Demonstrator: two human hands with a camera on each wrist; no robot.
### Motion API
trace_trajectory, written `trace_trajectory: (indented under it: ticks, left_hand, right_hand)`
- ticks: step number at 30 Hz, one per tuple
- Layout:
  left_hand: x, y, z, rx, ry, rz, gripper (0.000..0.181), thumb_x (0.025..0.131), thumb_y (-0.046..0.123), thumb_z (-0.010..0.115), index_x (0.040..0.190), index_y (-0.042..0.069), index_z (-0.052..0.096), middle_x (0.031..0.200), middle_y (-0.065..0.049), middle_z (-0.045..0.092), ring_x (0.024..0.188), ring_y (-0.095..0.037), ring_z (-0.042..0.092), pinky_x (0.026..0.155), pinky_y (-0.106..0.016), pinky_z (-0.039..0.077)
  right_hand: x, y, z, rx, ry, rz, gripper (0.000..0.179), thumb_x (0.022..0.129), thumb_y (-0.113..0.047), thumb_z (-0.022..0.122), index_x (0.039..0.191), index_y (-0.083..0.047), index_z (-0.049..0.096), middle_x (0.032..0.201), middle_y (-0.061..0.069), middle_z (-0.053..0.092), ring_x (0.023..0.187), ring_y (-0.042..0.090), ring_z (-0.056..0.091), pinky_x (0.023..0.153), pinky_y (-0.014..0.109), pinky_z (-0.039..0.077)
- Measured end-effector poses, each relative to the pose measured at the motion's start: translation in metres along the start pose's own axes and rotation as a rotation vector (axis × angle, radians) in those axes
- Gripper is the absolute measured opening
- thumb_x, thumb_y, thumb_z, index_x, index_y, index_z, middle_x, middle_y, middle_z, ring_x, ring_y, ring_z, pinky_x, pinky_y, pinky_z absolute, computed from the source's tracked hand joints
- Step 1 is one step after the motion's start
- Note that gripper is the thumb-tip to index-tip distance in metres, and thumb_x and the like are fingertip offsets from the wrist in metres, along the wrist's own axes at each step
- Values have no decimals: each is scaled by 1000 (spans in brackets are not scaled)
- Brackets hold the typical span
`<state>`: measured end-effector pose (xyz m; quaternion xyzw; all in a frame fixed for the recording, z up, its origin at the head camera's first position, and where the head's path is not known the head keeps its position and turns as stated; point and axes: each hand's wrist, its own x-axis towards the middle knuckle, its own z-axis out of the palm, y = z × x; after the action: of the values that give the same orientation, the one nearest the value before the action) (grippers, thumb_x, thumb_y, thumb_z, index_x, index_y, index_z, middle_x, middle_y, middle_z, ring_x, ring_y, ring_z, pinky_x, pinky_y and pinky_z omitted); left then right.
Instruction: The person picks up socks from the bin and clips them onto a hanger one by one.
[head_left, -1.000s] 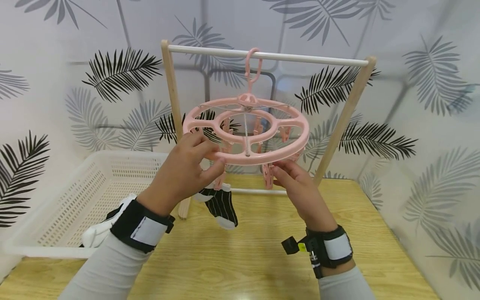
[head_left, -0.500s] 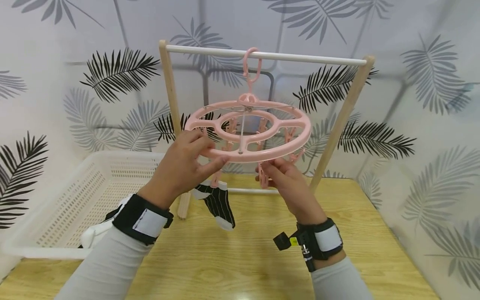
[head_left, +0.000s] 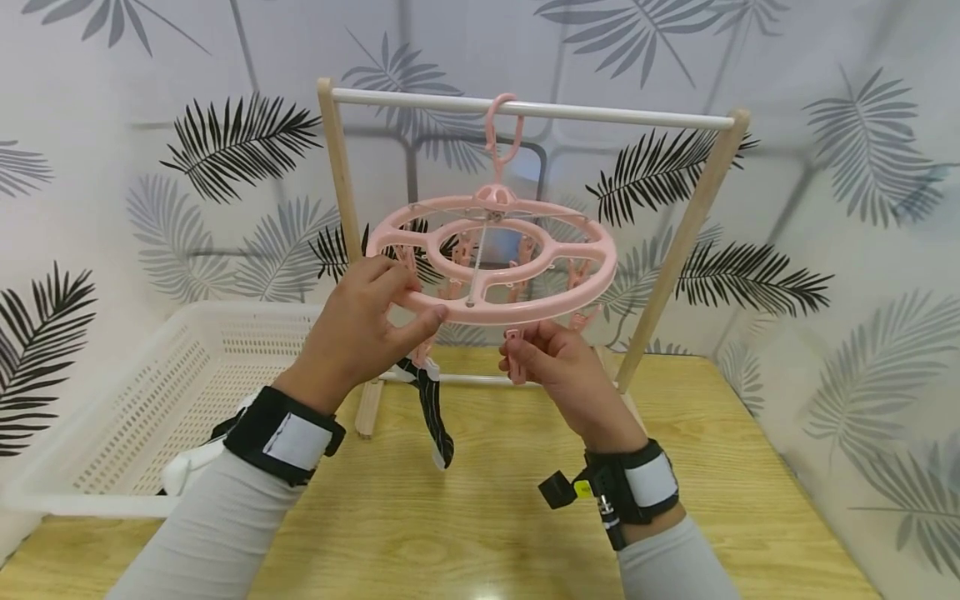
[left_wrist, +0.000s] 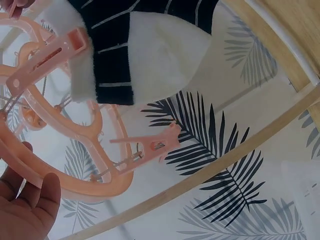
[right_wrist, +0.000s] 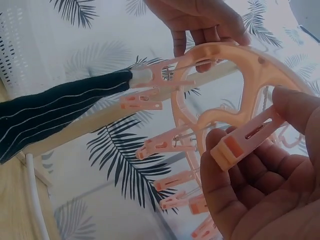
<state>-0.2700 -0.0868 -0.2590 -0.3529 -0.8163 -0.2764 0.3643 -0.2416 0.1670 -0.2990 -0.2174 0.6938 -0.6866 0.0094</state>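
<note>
A pink round clip hanger [head_left: 555, 312] hangs by its hook from the white rail of a wooden rack. My left hand [head_left: 360, 321] grips the near left of its outer ring, thumb on the front and fingers over the top. Under that side, a black and white striped sock [head_left: 431, 408] dangles from a clip; the left wrist view shows the clip [left_wrist: 47, 60] biting the sock's white cuff. My right hand [head_left: 562, 367] holds a pink clothes peg [right_wrist: 247, 137] of the hanger between thumb and fingers, with no cloth in the peg.
A white perforated basket [head_left: 97, 504] stands on the left with white and black cloth items [head_left: 191, 467] in it. The wooden rack [head_left: 678, 250] rises behind the hanger on the wooden table [head_left: 480, 517]. Several other pegs [right_wrist: 172, 180] hang from the rings.
The hanger has turned slightly, its front spoke shifting left. The sock swung round to an edge-on view. My right hand moved a little left with the peg.
</note>
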Motion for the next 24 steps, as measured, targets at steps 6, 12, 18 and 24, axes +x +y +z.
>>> trace_trajectory:
  ticks: [6,12,18,24]
  left_hand:
    - [-1,0,2,20,20,0,38,81,42,68,91,5,63,93,-9,56,90,-23,49,75,-46,46]
    - [0,0,4,18,52,14,37,79,39,69,93,4,64,95,-10,57,93,-24,50,77,-46,45]
    - [-3,-1,5,12,65,11,36,79,36,70,93,3,65,96,-9,57,97,-24,50,80,-46,45]
    - [-10,-8,4,6,95,-6,30,81,30,68,94,4,65,102,-11,59,101,-27,49,84,-48,43]
  right_hand:
    - [-2,0,2,-62,23,28,29,93,-24,58,106,3,57,93,10,62,89,28,57,79,34,50]
    - [-4,3,2,-55,4,-9,25,95,-19,55,104,5,55,90,8,63,80,27,58,74,32,52]
    - [-5,3,3,-45,14,11,23,96,-18,53,104,3,52,88,11,58,69,21,57,69,30,53]
    - [-5,4,3,-22,16,29,19,97,-17,50,99,2,51,86,11,56,63,18,55,66,30,55]
